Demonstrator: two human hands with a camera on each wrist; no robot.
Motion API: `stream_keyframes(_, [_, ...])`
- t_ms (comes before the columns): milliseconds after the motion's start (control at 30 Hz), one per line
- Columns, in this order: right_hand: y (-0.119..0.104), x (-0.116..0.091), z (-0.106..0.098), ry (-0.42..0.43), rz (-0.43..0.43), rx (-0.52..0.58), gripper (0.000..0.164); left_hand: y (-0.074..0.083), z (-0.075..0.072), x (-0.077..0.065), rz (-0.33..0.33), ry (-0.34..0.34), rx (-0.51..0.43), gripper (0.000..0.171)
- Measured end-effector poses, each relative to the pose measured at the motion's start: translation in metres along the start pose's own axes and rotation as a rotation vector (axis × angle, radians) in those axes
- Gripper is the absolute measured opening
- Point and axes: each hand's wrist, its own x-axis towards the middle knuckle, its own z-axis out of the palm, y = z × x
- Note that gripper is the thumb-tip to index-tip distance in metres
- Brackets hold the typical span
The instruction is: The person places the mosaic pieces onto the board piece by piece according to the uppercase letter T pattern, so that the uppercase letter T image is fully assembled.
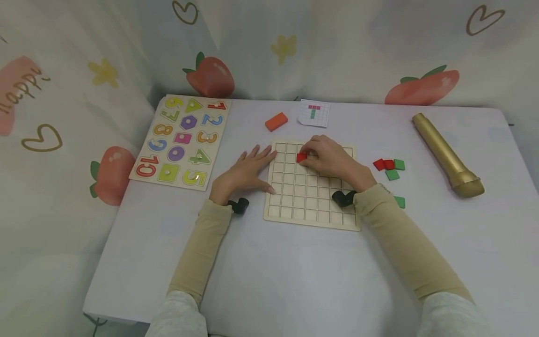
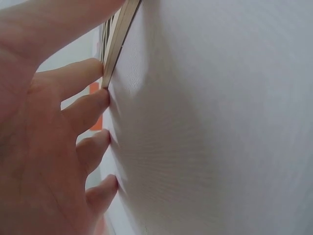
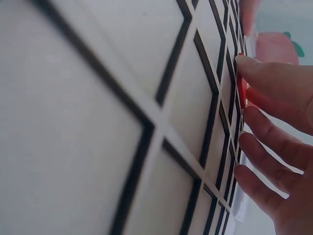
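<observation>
The red tile is over the upper part of the grid board, mid-frame, left of the right hand, whose grip pinches it between thumb and finger. Square, it shows no clear long axis; whether it sits fully in a cell cannot be told. The left hand, grip apart and fingers spread, touches the board's left edge, farther from the tile. Green tiles lie on the bench, right of centre.

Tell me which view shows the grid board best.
The head view: it shows nearly the whole grid board from above, though the right hand covers part. The left wrist view catches mainly its edge; the right wrist view, a slanted close-up of part.
</observation>
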Motion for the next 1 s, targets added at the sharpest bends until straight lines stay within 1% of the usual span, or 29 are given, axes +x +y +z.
stream_keyframes(133, [0.002, -0.005, -0.001, 0.006, 0.021, 0.026, 0.032, 0.002, -0.001, 0.0, -0.004, -0.002, -0.002, 0.114])
stream_keyframes(233, [0.003, -0.013, -0.005, 0.018, 0.051, 0.054, 0.033, 0.002, -0.001, 0.0, -0.01, -0.004, 0.003, 0.114])
stream_keyframes(333, [0.005, -0.025, -0.009, 0.059, 0.08, 0.094, 0.032, 0.001, -0.001, 0.001, -0.011, -0.004, 0.009, 0.115])
stream_keyframes(433, [0.007, -0.038, -0.013, 0.121, 0.104, 0.13, 0.03, 0.002, -0.001, 0.0, -0.008, -0.004, 0.009, 0.115])
stream_keyframes(567, [0.012, -0.054, -0.018, 0.195, 0.124, 0.153, 0.027, 0.002, -0.002, -0.001, -0.005, -0.002, 0.008, 0.115])
stream_keyframes(700, [0.015, -0.068, -0.023, 0.243, 0.15, 0.173, 0.028, 0.003, -0.001, -0.002, -0.003, 0.004, 0.007, 0.114])
stream_keyframes(800, [0.019, -0.076, -0.027, 0.275, 0.153, 0.183, 0.028, 0.003, -0.001, -0.001, 0.0, 0.003, 0.001, 0.114])
stream_keyframes(1000, [0.032, -0.084, -0.03, 0.316, 0.154, 0.165, 0.027, 0.002, -0.002, -0.002, -0.001, -0.003, -0.012, 0.113])
